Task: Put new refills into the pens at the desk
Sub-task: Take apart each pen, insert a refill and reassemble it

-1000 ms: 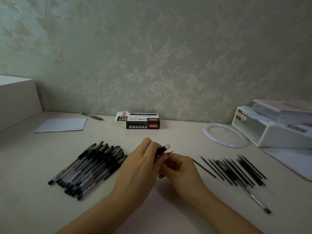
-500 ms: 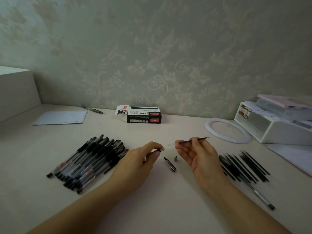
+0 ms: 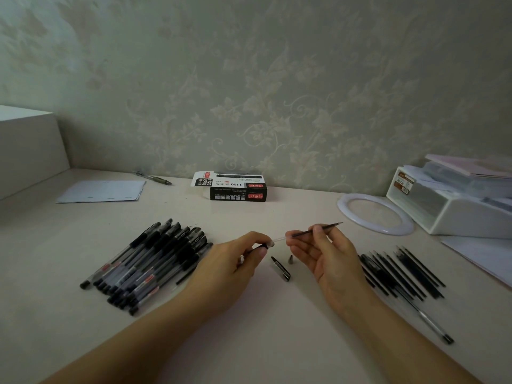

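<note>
A second ago both my hands were bunched together over one pen; now they have drawn apart and the pen is in pieces. My left hand (image 3: 235,261) grips the pen barrel (image 3: 261,246), its open end pointing right. My right hand (image 3: 327,250) pinches the refill (image 3: 315,230) between thumb and fingertips, clear of the barrel, its pale end just beside the opening. The cap (image 3: 281,269) and the small metal tip (image 3: 291,259) lie on the worktop (image 3: 249,342) between my hands. I judge this refill to be the old one just drawn out, so it belongs aside, and a fresh one from the loose refills (image 3: 401,270) on my right goes in next. The pile of pens (image 3: 149,261) on my left waits, so I reckon much of the job remains.
</note>
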